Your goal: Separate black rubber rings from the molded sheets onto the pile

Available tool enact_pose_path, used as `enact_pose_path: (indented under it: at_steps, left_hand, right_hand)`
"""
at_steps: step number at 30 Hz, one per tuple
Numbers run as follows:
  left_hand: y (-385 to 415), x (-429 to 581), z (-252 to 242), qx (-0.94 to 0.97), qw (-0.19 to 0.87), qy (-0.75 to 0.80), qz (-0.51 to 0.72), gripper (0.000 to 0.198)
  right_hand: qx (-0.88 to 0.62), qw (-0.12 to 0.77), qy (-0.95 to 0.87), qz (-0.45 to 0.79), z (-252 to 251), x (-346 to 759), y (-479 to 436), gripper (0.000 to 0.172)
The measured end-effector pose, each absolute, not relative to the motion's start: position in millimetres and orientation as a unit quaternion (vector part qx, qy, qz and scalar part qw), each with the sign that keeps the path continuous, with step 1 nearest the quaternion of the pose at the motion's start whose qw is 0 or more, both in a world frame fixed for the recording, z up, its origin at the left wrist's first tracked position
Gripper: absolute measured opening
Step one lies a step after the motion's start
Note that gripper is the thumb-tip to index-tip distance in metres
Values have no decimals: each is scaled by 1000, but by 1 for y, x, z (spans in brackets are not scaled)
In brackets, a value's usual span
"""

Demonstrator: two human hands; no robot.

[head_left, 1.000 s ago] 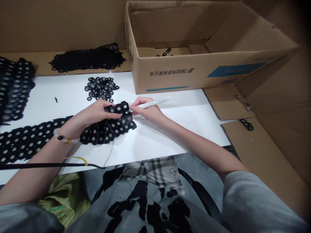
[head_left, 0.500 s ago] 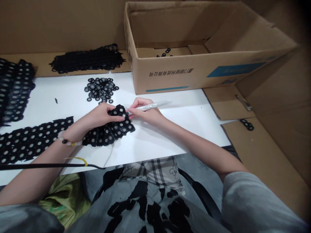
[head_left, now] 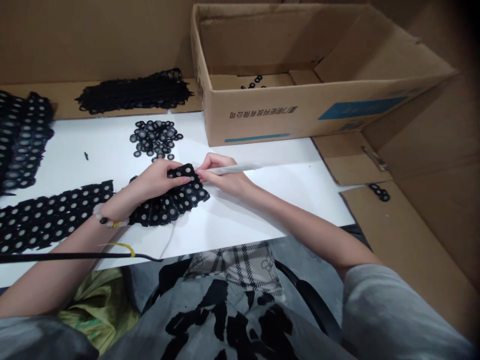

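My left hand [head_left: 159,179] is closed on a black rubbery sheet [head_left: 183,200] set with rows of pale round discs, its thumb lying across the top. The sheet bends over the white table [head_left: 232,220]. Pinched in my right hand [head_left: 225,175] is a thin pen-like tool [head_left: 243,168] with a whitish handle; its tip meets the sheet's upper right edge, though the point itself is hidden. Beyond my left hand lies a pile of loose black rings [head_left: 155,137] with grey centres. A second dotted sheet [head_left: 48,215] lies flat under and left of my left forearm.
An open cardboard box [head_left: 262,112] stands at the back right with several small rings inside. A black stack of strips [head_left: 135,92] lies at the back, more dotted sheets [head_left: 26,140] at far left. Some rings [head_left: 379,192] rest on cardboard at right. A black cable [head_left: 75,257] crosses in front.
The pen-like tool has tilted flatter in my right hand, and the held sheet's upper corner has shifted slightly. My left hand keeps its hold.
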State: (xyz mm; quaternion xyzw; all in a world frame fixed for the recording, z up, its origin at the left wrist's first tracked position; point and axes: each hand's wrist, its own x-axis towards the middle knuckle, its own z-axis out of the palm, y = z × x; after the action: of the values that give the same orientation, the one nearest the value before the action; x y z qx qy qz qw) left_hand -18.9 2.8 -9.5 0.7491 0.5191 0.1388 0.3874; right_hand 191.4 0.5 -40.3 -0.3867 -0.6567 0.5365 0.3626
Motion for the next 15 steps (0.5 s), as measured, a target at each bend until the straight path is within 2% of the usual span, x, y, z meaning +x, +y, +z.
enact_pose_path:
  at_steps: [6,11,15]
  left_hand:
    - [3,-19,-18,739,381,539,134,32]
    - [3,-21,-14,740,417,513,122,31]
    - [6,-24,-12,748,390,524,118,31]
  right_hand:
    - [-418,362,-703,447,-40,186,-7,16]
    - [-420,371,-710,427,-38,181,-13,15]
    - [-405,375,-728,405,-37,184,-10,17]
